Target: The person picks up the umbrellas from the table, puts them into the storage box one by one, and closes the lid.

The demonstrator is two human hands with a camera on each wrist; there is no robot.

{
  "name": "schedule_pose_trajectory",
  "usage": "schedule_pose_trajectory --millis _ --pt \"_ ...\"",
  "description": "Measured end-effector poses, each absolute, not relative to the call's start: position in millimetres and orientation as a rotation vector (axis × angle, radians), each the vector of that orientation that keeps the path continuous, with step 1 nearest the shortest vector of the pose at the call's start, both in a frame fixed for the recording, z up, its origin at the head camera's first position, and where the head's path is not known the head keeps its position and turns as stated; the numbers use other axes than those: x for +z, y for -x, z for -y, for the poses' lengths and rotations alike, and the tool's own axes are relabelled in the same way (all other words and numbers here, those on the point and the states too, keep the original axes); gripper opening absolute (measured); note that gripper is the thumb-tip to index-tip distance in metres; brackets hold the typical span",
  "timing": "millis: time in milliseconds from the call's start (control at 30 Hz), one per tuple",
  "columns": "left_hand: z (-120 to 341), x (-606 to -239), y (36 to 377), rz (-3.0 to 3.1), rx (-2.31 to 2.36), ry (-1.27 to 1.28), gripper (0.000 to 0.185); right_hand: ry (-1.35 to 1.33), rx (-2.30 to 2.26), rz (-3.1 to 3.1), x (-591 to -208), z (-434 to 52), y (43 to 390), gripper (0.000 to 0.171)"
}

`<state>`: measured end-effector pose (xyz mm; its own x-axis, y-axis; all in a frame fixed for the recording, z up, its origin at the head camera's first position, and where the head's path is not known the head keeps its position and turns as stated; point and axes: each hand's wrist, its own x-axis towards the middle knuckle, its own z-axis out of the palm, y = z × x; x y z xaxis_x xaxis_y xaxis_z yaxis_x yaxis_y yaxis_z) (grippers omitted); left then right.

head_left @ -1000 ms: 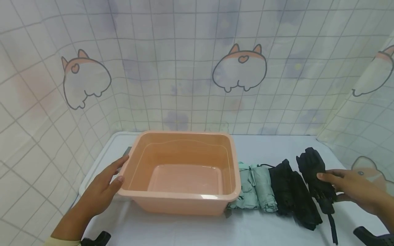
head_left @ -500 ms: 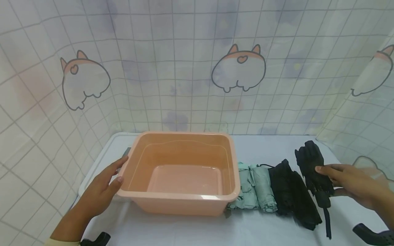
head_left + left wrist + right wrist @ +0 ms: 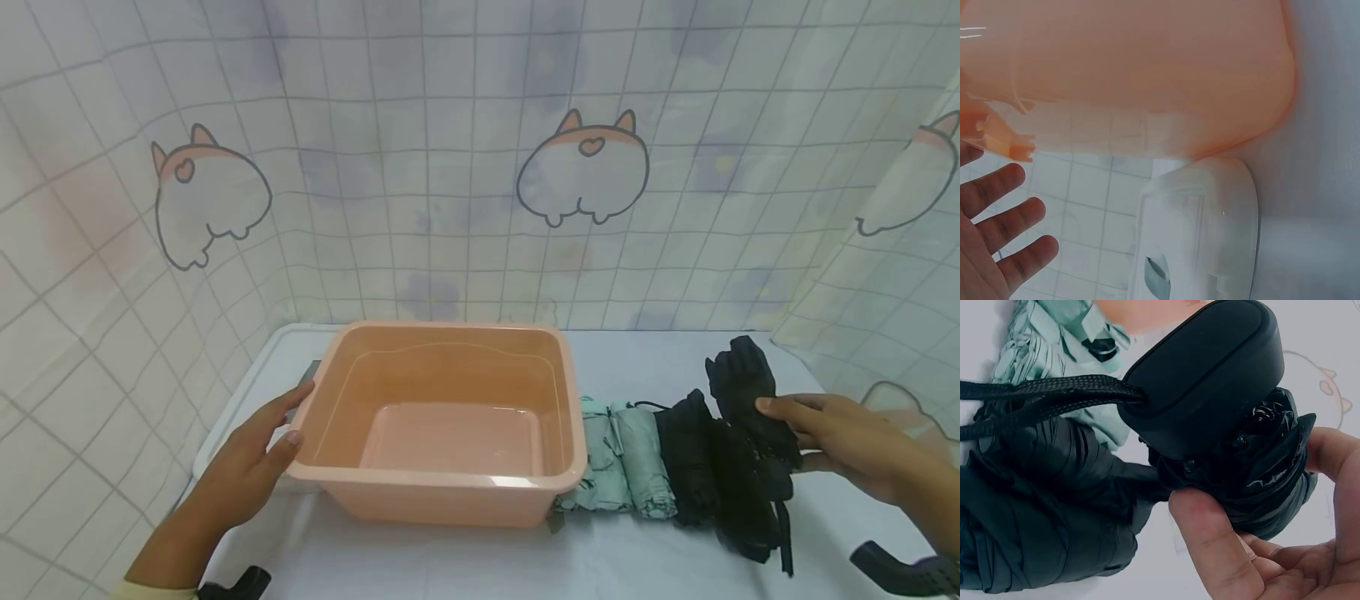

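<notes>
The right hand (image 3: 840,442) had its thumb (image 3: 1210,544) and fingers curled round a folded black umbrella (image 3: 750,408), pinching it near the handle end. A second earlier that umbrella had lain on the table apart from the row; now it was lifted, tilted and carried leftward, so that its lower part overlapped the second black umbrella (image 3: 693,454) lying in the row. Its wrist strap (image 3: 784,542), which had trailed toward the table's front edge, hung closer in beneath the hand. In the right wrist view the handle (image 3: 1210,381) showed as a smooth, rounded block of matte black plastic with a braided cord (image 3: 1041,394) leaving it, and the canopy below was crumpled, slightly glossy fabric.

The left hand (image 3: 247,458) had not moved: its fingers (image 3: 1004,219) lay straight and relaxed, the thumb against the near left corner of the peach plastic basin (image 3: 442,500), gripping nothing. The basin was rectangular with rounded corners and a rolled rim, its walls smooth and faintly translucent.

Just right of the basin lay two folded mint-green umbrellas (image 3: 622,458) of pleated fabric, side by side and touching the black one. Everything rested on a white table (image 3: 450,558), with a white plastic lid or tray (image 3: 1204,231) under the basin's left side. Behind hung a tiled curtain (image 3: 450,167) printed with cartoon corgis.
</notes>
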<state>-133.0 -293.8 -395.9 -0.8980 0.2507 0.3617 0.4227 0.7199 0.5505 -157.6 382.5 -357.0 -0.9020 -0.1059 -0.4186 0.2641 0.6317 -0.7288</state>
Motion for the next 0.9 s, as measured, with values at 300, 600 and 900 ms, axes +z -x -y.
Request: schedule_pose_trajectory --millis 300,600,900 --pt "293.9 -395.9 135.4 2.622 -0.943 0.568 0.056 -0.107 -1.235 -2.403 -350.6 -371.7 159.5 0.093" --pt "292.1 -392.8 132.6 2.644 -0.947 0.534 0.056 -0.056 -1.283 -2.367 -347.3 -363.1 160.9 0.089" --pt "291.4 -393.6 131.5 2.664 -0.944 0.519 0.055 -0.05 -1.303 -2.367 -344.4 -353.6 162.5 0.09"
